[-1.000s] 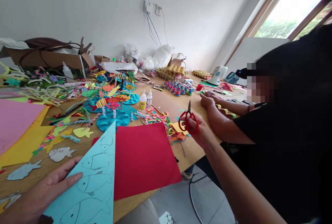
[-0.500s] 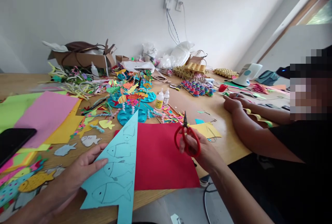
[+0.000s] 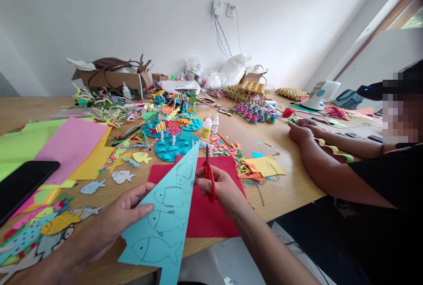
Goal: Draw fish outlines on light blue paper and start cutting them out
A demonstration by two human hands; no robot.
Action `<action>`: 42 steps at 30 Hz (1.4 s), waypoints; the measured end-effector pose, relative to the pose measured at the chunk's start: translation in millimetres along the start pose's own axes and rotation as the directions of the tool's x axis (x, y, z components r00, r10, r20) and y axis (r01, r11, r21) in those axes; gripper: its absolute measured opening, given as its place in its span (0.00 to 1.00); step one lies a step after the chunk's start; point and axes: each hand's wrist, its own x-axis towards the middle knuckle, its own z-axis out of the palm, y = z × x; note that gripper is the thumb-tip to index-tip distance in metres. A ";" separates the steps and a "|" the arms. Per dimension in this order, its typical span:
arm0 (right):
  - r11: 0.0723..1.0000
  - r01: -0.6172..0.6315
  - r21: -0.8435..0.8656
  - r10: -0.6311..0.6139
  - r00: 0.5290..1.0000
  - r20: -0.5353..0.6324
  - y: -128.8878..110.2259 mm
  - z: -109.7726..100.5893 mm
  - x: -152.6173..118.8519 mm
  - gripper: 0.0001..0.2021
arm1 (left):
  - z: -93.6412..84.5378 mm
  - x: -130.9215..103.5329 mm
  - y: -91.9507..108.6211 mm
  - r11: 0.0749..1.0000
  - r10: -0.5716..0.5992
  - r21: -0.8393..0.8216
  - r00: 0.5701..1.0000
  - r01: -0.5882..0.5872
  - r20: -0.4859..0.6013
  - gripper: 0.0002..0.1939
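My left hand (image 3: 132,210) pinches the left edge of a light-blue sheet of paper (image 3: 175,227), its thumb lying on top. Several fish outlines are drawn in dark line on the sheet, which is cut to a slanted point at the top. In my right hand (image 3: 221,188) are red-handled scissors (image 3: 209,179), blades pointing up, close beside the sheet's right edge. The right fingertips are at that edge; whether they touch it I cannot tell. Behind the sheet, a red sheet of paper (image 3: 214,214) lies on the table, partly covered.
Cut paper fish (image 3: 62,223), a black phone (image 3: 29,188) and coloured sheets (image 3: 72,148) lie on the left. Glue bottles (image 3: 206,128) and blue bases with paper fish (image 3: 172,150) stand ahead. To the right, another person's hands (image 3: 300,131) work over the table.
My right hand has brought the scissors leftward, up to the blue sheet's right edge, and they have turned more edge-on. The view has shifted a little, with the sheet still in my left hand.
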 end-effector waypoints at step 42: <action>0.353 0.310 -0.883 0.190 0.900 0.393 -41.6 -22.0 -32.9 0.24 | -0.3 14.4 62.2 0.820 0.038 0.553 0.979 -0.145 0.200 0.18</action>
